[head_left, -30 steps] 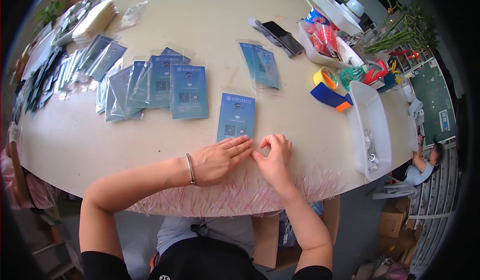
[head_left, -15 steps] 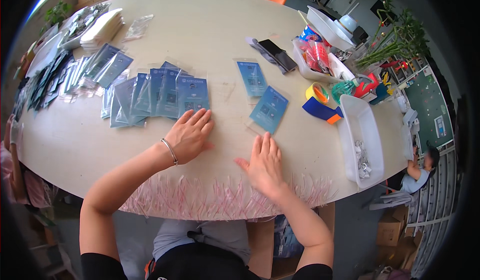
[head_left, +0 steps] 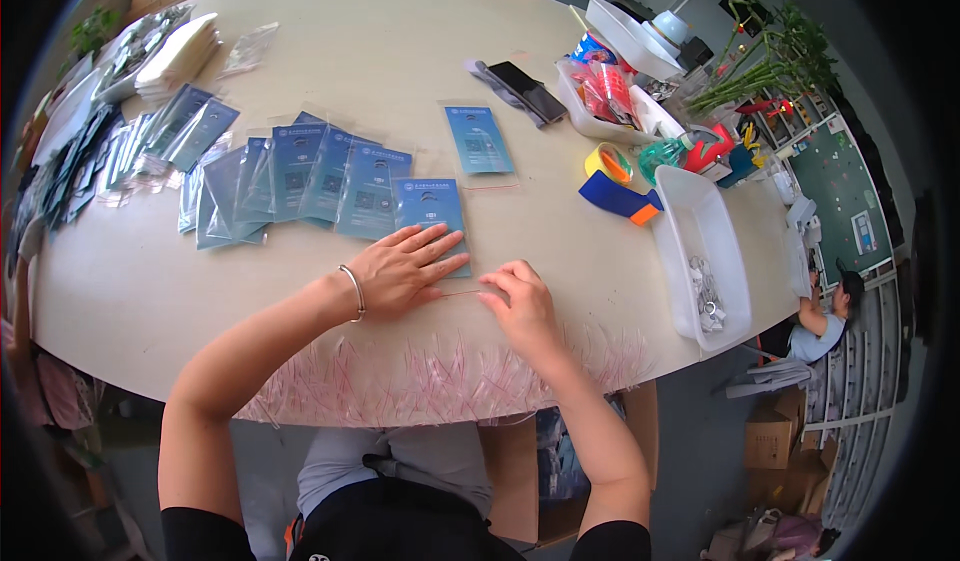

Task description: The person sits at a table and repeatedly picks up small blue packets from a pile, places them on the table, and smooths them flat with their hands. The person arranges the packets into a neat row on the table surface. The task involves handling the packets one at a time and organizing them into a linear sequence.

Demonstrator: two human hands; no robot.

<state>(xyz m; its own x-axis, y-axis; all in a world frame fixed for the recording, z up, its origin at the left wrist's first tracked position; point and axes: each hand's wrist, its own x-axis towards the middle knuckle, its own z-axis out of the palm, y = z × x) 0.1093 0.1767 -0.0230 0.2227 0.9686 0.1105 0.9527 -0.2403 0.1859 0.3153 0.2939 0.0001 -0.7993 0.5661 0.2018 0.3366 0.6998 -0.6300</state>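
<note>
My left hand lies flat, fingers spread, on the lower part of a blue card in a clear plastic sleeve. Just right of it, my right hand is closed in a pinch on a thin reddish strip, which runs from its fingertips toward my left thumb at the sleeve's lower edge. To the left, several more sleeved blue cards overlap in a fanned row. One other sleeved card lies apart, beyond my hands.
Loose clear-and-pink strips line the near table edge. At right stand a white tray with metal rings, a tape roll, and a phone. More cards heap at far left. A person sits at far right.
The nearer single card has moved left to the end of the fanned row, and my left hand now presses on it. My right hand has gone from outstretched fingers to a pinch.
</note>
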